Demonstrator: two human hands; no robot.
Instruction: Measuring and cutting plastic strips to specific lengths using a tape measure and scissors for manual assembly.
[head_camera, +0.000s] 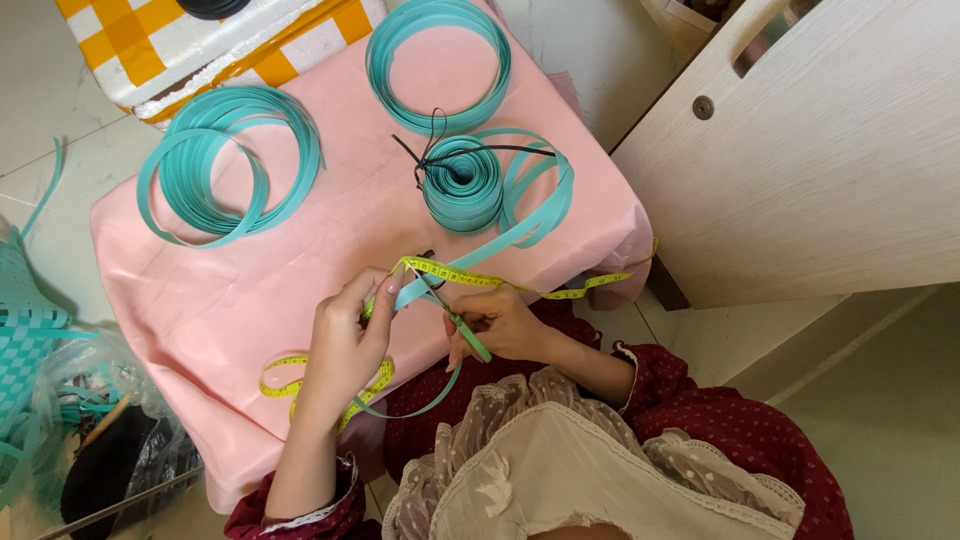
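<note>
My left hand (345, 345) pinches a teal plastic strip (520, 225) together with a yellow measuring tape (470, 277) against the pink-covered table (260, 290). My right hand (500, 325) grips green-handled scissors (455, 318), whose blades point up-left at the strip right beside my left fingertips. The strip runs up and right to a tight teal roll (462, 185) tied with black cord. The tape's other end loops below my left hand.
Two loose teal strip coils lie on the pink cover, one at the left (228, 165) and one at the top (438, 62). A yellow-and-white checked box (150, 45) is behind. A wooden cabinet (820, 150) stands right. A woven teal piece (25, 330) and bag sit left.
</note>
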